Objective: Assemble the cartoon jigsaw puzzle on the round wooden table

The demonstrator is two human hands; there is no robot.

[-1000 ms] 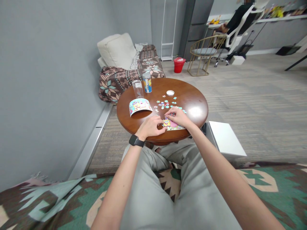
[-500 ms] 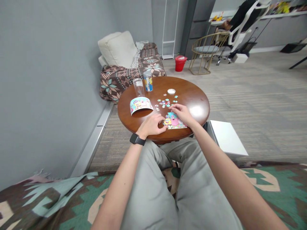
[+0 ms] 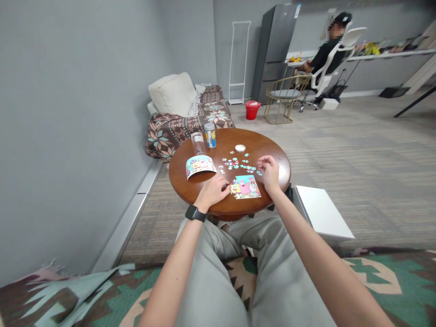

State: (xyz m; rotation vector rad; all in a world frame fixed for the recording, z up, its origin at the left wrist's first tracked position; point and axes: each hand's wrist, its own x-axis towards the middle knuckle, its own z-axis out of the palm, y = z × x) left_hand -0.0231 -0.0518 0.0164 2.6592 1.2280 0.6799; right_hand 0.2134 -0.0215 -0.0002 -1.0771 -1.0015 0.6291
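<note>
On the round table lies a partly joined jigsaw puzzle (image 3: 245,187) with colourful cartoon figures. My left hand (image 3: 214,192) rests at the puzzle's left edge, fingers loosely bent and thumb apart from them. Just right of the puzzle, my right hand (image 3: 269,173) hovers beside loose jigsaw pieces (image 3: 235,162), fingers bent and a little apart, with nothing visible in them. Several of these pieces are scattered beyond the puzzle. A curved picture card (image 3: 200,165) with similar figures stands to the left.
Behind the card are a clear jar (image 3: 198,143) and a printed can (image 3: 210,136); a round lid (image 3: 240,148) lies farther back on the wooden table (image 3: 184,193). A white box (image 3: 325,211) is right of the table. A person (image 3: 327,56) sits in the background.
My right hand has lifted off the puzzle and moved right, uncovering its right side. My left hand stays by the left edge. The view has tilted up.
</note>
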